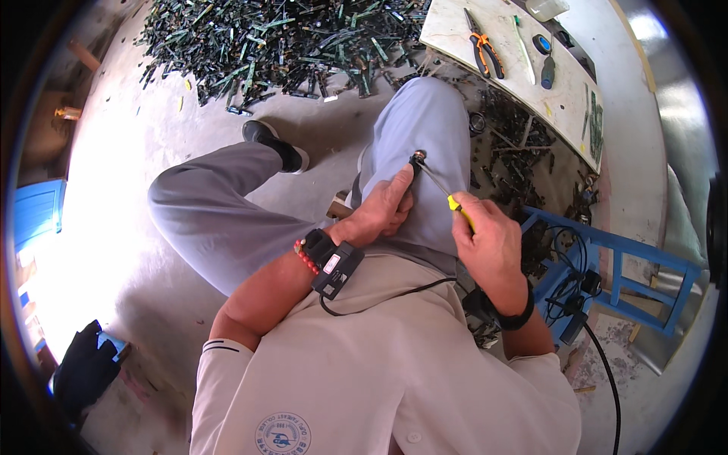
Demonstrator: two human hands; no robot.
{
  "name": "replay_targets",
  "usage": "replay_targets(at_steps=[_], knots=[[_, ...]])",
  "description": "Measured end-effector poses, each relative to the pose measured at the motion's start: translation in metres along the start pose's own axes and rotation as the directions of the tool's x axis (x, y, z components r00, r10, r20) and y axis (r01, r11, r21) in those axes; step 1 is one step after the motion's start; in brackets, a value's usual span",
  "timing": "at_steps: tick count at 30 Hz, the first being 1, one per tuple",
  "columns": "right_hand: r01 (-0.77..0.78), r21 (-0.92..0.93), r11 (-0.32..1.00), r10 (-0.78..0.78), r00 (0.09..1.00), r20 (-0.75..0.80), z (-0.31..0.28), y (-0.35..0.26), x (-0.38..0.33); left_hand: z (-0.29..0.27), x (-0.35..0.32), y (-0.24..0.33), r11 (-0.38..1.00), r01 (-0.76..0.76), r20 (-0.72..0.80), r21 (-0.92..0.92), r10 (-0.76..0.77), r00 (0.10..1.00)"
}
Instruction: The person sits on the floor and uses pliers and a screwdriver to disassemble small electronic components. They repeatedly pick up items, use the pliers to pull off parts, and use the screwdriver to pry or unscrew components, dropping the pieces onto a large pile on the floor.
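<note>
My left hand (385, 203) is closed on a small black part (415, 161) with a round copper-coloured end. It holds the part upright over my right thigh, between thumb and fingers. In my right hand (491, 241) is a screwdriver (456, 203) with a yellow and black handle. The thin metal shaft points up and left, and its tip meets or nearly meets the small part; exact contact is too small to tell. My right fingers are wrapped round the handle.
A heap of dark and green strips (288, 49) covers the floor ahead. On the white board (455, 26) at right lie orange-handled pliers (485, 54), a green brush (523, 47) and a dark-handled tool (547, 73). A blue stool (644, 292) with black cables stands at right.
</note>
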State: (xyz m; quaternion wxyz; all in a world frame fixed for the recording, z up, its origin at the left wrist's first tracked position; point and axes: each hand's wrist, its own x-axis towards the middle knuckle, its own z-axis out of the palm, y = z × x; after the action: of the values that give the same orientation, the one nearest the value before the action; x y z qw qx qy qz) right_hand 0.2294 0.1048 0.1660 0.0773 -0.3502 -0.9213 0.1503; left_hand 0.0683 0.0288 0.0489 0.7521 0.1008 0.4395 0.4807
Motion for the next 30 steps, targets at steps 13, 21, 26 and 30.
replay_targets(at_steps=[13, 21, 26, 30], knots=[[-0.3, 0.406, 0.863, 0.225, 0.949, 0.222, -0.006, 0.007, 0.007, 0.003, -0.001, -0.002, 1.0, -0.019, -0.055, 0.014, 0.02, 0.998], [-0.28, 0.263, 0.923, 0.191, 0.929, 0.318, -0.022, 0.014, 0.032, 0.009, -0.005, 0.002, 0.995, -0.014, -0.105, 0.095, 0.024, 0.994], [-0.19, 0.193, 0.963, 0.144, 0.962, 0.231, -0.011, 0.008, 0.031, 0.014, -0.005, 0.006, 0.995, -0.037, -0.166, 0.097, 0.053, 0.985], [-0.08, 0.083, 0.993, 0.077, 0.996, 0.044, 0.015, 0.002, 0.013, 0.015, -0.003, 0.003, 0.991, -0.073, -0.207, 0.11, 0.095, 0.974]])
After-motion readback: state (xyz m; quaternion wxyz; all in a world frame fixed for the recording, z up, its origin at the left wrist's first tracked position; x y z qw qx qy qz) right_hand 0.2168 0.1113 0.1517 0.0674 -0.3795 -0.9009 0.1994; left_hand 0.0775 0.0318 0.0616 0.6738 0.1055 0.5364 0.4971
